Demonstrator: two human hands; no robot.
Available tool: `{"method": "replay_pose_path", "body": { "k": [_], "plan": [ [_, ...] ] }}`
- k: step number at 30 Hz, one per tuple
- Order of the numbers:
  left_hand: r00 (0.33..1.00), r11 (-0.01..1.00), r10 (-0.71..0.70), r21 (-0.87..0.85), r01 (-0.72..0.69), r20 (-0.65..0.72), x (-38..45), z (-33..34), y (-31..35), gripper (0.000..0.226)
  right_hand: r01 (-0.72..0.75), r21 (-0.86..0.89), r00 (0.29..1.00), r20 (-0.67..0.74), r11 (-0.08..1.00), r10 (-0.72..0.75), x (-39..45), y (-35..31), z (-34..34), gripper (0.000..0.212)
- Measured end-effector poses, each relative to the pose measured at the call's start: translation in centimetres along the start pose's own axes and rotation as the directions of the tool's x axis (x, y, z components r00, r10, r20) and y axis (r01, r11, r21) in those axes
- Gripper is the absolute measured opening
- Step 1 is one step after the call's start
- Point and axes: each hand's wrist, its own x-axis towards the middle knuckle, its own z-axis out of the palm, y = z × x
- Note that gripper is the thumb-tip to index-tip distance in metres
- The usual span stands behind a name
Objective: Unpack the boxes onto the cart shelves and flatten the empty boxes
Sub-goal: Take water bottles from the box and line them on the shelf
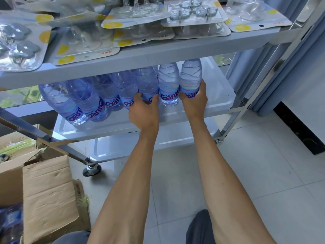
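Several clear water bottles with blue labels stand in a row on the cart's white middle shelf (219,95). My left hand (143,111) grips the lower part of one bottle (146,81) near the middle of the row. My right hand (194,98) grips the rightmost bottle (190,74) at its label. One more bottle (168,81) stands between the two hands. An open cardboard box (47,191) sits on the floor at the lower left, with more bottles (10,221) showing inside it.
The top shelf (158,51) is covered with blister packs of clear hooks (195,13). A lower white shelf (123,147) and a caster wheel (91,170) show below. Steel frame bars run diagonally at left and right. Blue curtains hang at right over a pale tiled floor.
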Motion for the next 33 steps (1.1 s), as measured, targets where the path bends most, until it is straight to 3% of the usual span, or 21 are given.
{"method": "replay_pose_path", "body": {
  "k": [3, 7, 11, 18, 26, 33],
  "plan": [
    [0.999, 0.998, 0.039, -0.045, -0.04, -0.034, -0.6, 0.2, 0.1, 0.037, -0.018, 0.006, 1.0, -0.008, 1.0, 0.018, 0.2, -0.2, 0.1, 0.071],
    [0.998, 0.996, -0.06, -0.067, 0.059, -0.016, -0.3, 0.5, -0.4, 0.039, 0.012, -0.09, 0.999, -0.048, 0.996, -0.016, 0.3, -0.1, -0.1, 0.066],
    [0.997, 0.997, -0.075, -0.016, 0.075, 0.01, 0.3, 0.0, -1.4, 0.037, 0.001, -0.142, 0.996, -0.091, 0.99, -0.014, 0.6, 0.1, 0.0, 0.081],
    [0.992, 0.996, -0.087, -0.022, 0.089, 0.086, -0.2, -1.0, -0.5, 0.033, -0.102, -0.136, 0.966, -0.248, 0.985, 0.066, -1.9, -0.4, 2.2, 0.083],
    [0.985, 0.988, -0.152, 0.03, 0.15, 0.086, -0.2, 0.3, 0.6, 0.057, -0.096, -0.095, 0.945, -0.321, 0.991, 0.061, -1.8, 0.7, 2.3, 0.059],
    [0.977, 0.979, -0.202, 0.028, 0.201, 0.068, -0.5, 1.0, 0.9, 0.047, -0.086, -0.119, 0.948, -0.314, 0.989, 0.045, -1.5, 0.9, 2.3, 0.056]
  ]
}}
